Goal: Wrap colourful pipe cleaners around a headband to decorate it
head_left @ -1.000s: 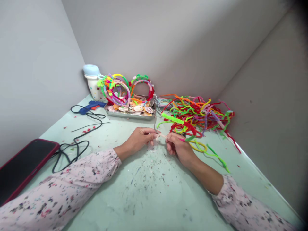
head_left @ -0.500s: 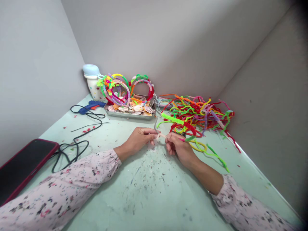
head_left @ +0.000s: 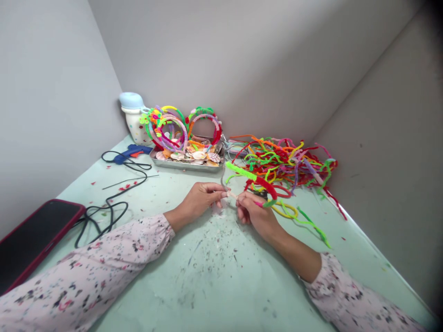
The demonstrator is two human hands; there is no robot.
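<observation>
Our left hand (head_left: 198,204) and our right hand (head_left: 256,213) stand close together, each narrow at the fingertips, holding a pale fuzzy strip (head_left: 232,195) which lies in the small gap between them. From our right hand also rises a coloured band (head_left: 266,185), curving above the knuckles; whether the strip joins it inside the fingers, we cannot tell. A thin grey strand (head_left: 223,180) stands up just beyond our left fingertips. For such bending, we judge it good to pinch near the bend, to turn by small, even force, and to hold the band loosely so it is not deformed. Beyond our right hand lies a heap of fuzzy strips (head_left: 277,159); beyond our left, a metal tray (head_left: 187,167) with shells.
</observation>
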